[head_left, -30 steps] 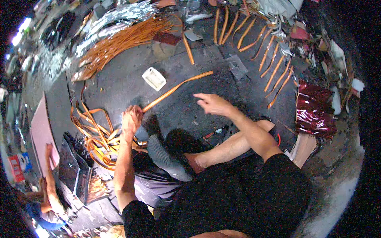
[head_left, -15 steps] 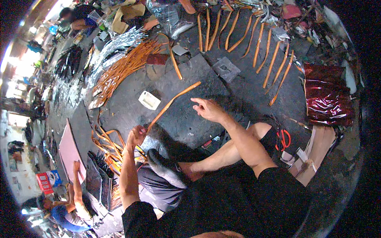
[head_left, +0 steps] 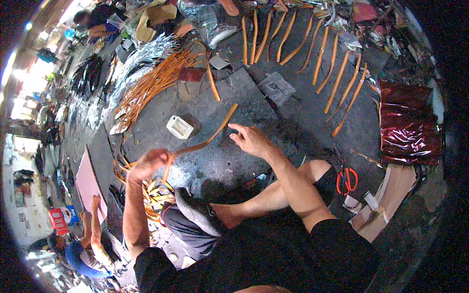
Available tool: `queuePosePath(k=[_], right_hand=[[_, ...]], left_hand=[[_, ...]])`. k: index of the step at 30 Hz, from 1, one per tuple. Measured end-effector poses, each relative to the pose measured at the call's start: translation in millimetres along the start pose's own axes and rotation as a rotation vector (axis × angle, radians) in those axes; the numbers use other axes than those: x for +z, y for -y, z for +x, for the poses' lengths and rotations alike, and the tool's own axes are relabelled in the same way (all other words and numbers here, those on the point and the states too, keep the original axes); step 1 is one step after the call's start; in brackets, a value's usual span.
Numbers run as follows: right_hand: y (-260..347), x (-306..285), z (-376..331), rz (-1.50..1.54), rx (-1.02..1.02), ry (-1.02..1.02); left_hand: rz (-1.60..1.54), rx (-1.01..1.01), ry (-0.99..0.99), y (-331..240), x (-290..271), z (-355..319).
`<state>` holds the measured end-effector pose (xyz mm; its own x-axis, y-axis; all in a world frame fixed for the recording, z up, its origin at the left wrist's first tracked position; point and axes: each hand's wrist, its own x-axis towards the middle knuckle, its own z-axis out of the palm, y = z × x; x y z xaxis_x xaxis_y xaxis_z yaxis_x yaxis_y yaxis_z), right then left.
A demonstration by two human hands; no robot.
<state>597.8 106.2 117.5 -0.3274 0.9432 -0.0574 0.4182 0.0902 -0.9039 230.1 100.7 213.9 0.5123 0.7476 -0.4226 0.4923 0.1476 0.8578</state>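
My left hand (head_left: 149, 163) is closed around the near end of a long orange strip (head_left: 211, 136), which runs up and to the right across a dark slab (head_left: 215, 161). Hovering beside the strip's far part, my right hand (head_left: 250, 139) has its fingers spread and holds nothing. A small white rectangular block (head_left: 179, 127) lies on the slab just left of the strip. Below my left hand sits a tangle of orange strips (head_left: 146, 188). My bent legs and a grey shoe (head_left: 198, 212) rest in front of me.
A row of orange strips (head_left: 312, 49) lies spread at the top right, and a big bundle (head_left: 154, 83) at the top left. Red foil (head_left: 408, 124) and red-handled scissors (head_left: 347, 180) lie to the right. Another person (head_left: 88, 244) sits at the lower left, one more (head_left: 95, 22) at the top left.
The view has tilted and shifted. My left hand has lifted the strip's near end slightly, and my right hand has stayed over the slab near the strip's far part.
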Motion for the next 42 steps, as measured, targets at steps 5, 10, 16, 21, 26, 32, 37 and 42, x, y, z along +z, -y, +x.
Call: queuePosePath(k=[5, 10, 16, 21, 26, 32, 37, 42], right_hand=[[5.9, -3.7, 4.3, -0.018, 0.021, 0.019], [-6.6, -4.1, 10.5, -0.094, -0.015, -0.031], [-20.3, -1.5, 17.1, -0.081, -0.073, -0.084], [-31.1, -17.9, 18.4, -0.047, 0.046, -0.082], [-15.4, 5.5, 23.7, 0.012, -0.063, -0.029], [-31.3, -2.3, 23.4, -0.054, -0.029, -0.117], [-14.9, 0.9, 17.1, -0.134, 0.083, 0.043], [1.3, 16.5, 8.8, -0.214, 0.105, 0.107]], left_hand=[[-0.278, 0.063, -0.53, -131.9, -24.3, 58.4], [-0.368, 0.402, -0.508, -190.6, -96.3, 187.0], [-0.076, 0.825, -0.656, -195.0, -173.9, 277.5], [-0.151, 0.557, -0.523, -108.6, -117.0, 348.4], [-0.499, 0.193, -0.505, 148.7, -82.1, 356.8], [0.418, -0.03, -0.731, 61.1, 4.5, 278.1], [0.461, -0.128, -0.772, 43.4, 13.3, 130.7], [0.38, -0.451, -1.037, 195.1, -0.8, -10.0]])
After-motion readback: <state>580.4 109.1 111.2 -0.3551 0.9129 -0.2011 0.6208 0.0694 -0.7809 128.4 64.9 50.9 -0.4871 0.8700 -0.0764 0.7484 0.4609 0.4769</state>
